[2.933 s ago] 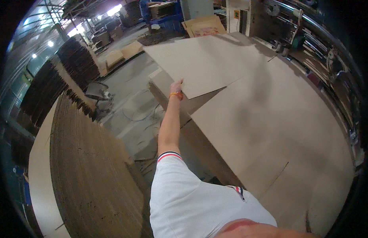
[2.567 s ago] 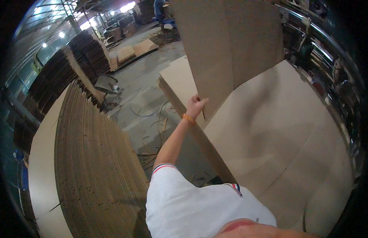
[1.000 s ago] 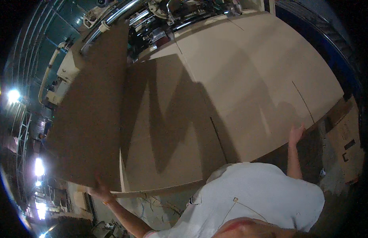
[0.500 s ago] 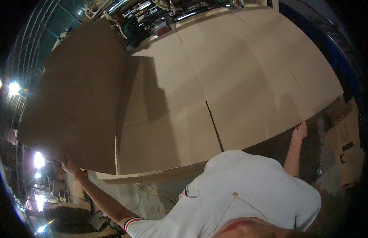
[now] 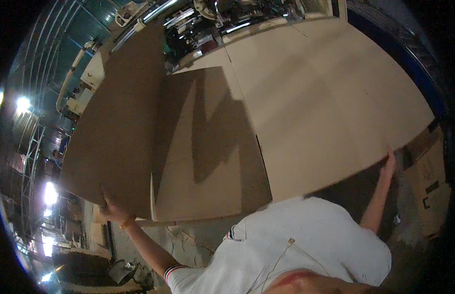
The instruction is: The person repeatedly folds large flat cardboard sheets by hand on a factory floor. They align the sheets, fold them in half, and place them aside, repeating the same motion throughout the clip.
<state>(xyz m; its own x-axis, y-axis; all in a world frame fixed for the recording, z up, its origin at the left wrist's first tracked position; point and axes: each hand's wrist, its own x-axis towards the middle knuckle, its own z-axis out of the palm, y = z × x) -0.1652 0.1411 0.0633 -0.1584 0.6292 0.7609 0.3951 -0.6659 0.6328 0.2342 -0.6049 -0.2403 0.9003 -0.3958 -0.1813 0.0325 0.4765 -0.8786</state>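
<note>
A large brown cardboard sheet (image 5: 306,112) with crease lines and a dark slot spreads out in front of me. Its left panel (image 5: 114,122) stands folded up and throws a shadow over the flat part. My left hand (image 5: 115,211) grips the near lower edge of that raised panel, thumb against its face. At the sheet's near right edge, my right hand (image 5: 388,165) holds the rim, its fingers partly hidden.
Machinery with metal rods (image 5: 208,29) lies behind the sheet's far edge. A dark blue rail (image 5: 409,59) curves along the right. Printed cardboard (image 5: 428,196) lies at the lower right, and a metal container (image 5: 122,271) stands on the floor at lower left.
The raised left panel has swung rightward and more upright, my left hand moving right with it. Its shadow reaches farther across the sheet. My right hand has shifted slightly right and down.
</note>
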